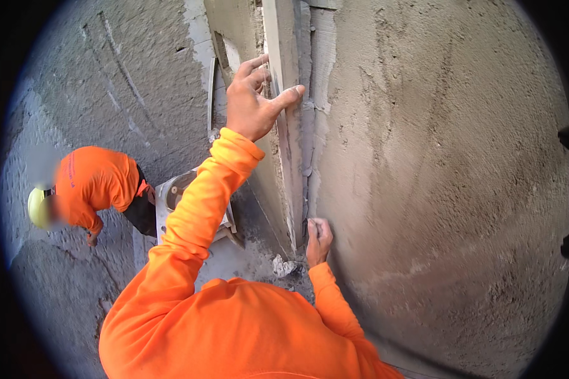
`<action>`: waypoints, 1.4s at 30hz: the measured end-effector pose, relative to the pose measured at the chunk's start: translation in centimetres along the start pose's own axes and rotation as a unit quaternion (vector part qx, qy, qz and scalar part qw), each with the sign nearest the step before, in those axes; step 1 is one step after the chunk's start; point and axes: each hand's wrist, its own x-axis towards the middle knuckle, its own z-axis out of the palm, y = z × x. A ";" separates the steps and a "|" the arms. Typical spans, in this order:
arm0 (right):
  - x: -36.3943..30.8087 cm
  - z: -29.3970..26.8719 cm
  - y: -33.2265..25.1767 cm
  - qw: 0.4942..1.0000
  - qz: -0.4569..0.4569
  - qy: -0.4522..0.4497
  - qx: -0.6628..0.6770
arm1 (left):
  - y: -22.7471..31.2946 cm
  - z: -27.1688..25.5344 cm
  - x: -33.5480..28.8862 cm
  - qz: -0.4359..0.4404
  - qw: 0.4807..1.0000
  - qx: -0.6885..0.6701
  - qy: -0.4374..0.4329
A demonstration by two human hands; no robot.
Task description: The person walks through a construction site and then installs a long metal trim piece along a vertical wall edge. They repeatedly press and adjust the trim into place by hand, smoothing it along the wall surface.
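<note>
A long, straight pale batten point(283, 38) runs down the wall corner in front of me, its surface dusted with mortar. My left hand point(253, 101) is raised beside its upper part, fingers and thumb spread, with the thumb passing in front of the batten. Whether the fingertips touch it I cannot tell. Lower down, my right hand point(320, 240) is close to the batten's bottom end, at the edge of the right wall. Its fingers are curled in, and anything inside them is hidden.
Rough plastered wall point(436, 151) fills the right side. At left, a co-worker point(101, 180) in an orange top and yellow helmet bends over near a pale stand point(164, 205). A thin strip point(210, 95) leans on the left wall. Crumpled debris point(284, 266) lies below the batten.
</note>
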 end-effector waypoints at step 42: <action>3.2 1.8 3.3 0.830 0.143 -0.146 -0.519 | -0.1 -0.1 0.0 0.050 0.996 0.074 0.023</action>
